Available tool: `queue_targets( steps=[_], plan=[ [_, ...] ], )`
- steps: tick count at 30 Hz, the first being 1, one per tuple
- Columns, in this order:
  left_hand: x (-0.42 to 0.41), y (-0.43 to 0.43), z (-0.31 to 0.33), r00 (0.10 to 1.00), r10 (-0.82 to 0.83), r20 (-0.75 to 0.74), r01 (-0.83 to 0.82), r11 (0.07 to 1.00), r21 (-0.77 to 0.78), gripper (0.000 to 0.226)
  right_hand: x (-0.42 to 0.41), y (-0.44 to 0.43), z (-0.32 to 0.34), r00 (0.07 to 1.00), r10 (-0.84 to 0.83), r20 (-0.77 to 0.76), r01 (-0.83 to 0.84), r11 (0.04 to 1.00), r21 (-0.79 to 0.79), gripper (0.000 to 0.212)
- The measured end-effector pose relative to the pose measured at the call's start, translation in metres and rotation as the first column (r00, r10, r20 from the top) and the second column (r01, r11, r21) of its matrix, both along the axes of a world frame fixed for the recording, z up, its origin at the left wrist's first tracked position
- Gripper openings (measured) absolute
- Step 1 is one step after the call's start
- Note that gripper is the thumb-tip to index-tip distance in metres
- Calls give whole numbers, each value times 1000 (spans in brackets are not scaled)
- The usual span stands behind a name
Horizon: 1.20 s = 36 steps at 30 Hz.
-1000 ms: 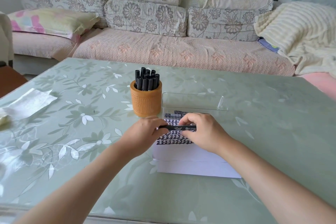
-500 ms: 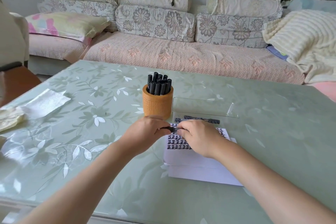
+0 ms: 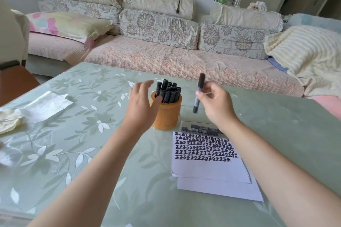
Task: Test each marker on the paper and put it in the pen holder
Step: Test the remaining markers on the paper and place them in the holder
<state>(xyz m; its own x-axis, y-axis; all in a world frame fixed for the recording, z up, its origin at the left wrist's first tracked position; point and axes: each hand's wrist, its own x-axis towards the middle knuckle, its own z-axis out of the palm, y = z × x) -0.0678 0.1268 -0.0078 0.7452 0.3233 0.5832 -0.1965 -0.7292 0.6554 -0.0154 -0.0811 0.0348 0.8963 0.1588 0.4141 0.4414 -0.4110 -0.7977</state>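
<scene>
An orange cylindrical pen holder stands mid-table, packed with several black markers. My right hand holds one capped black marker nearly upright in the air, just right of the holder. My left hand hovers with fingers spread against the holder's left side, holding nothing. White paper covered with rows of black test marks lies on the table in front of the holder, to the right.
A clear plastic tray sits behind the paper, right of the holder. A crumpled cloth and foil sheet lie at the table's left. The floral green table ends at a sofa beyond.
Both hands have lifted off the paper. The right hand raised the marker up beside the holder, while the left hand let go and moved to the holder's left side.
</scene>
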Motion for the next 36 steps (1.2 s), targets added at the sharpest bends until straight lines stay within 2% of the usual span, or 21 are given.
queue_targets(
  steps=[4,7,9,11,14,17,19,21,24,26,28,34,36],
  plan=[
    [12,1,-2,985,-38,-166,23,996,-91,60,25,20,17,998,-34,-48,45,971,233,16],
    [19,-3,-4,969,-98,-229,78,992,-95,67,33,31,16,999,-30,-40,39,968,250,26],
    [23,-7,-4,963,-113,-244,92,991,-95,69,34,37,9,999,6,-41,3,976,216,39],
    [27,-10,-3,966,-105,-235,85,992,-93,66,35,42,0,1000,1,-7,0,993,118,43],
    [33,-11,-3,988,-29,-152,22,999,-44,59,34,47,-5,1000,-21,-1,20,999,-44,29],
    [33,-12,-2,993,-21,-112,15,998,-56,55,39,50,-3,998,-37,-50,32,995,-94,19],
    [31,-11,0,994,-61,-85,52,993,-102,56,41,53,-2,994,-12,-109,-8,982,-190,19],
    [30,-7,1,995,-94,-37,90,990,-109,56,41,53,-4,992,39,-117,-73,952,-298,29],
    [30,-3,-1,987,-156,-28,155,988,-14,51,37,48,-8,996,87,34,-71,942,-327,50],
    [30,-2,-3,984,-169,-60,171,985,34,47,35,45,-12,983,107,152,-54,947,-318,38],
    [30,-2,-4,986,-152,-67,157,985,68,48,34,42,-18,972,134,195,-65,944,-324,23],
    [25,-4,-1,990,-107,-93,118,986,122,51,29,28,-19,984,154,91,-105,908,-405,33],
    [18,-7,2,999,-48,-20,51,977,209,48,25,12,-18,990,142,23,-113,868,-483,30]
  ],
)
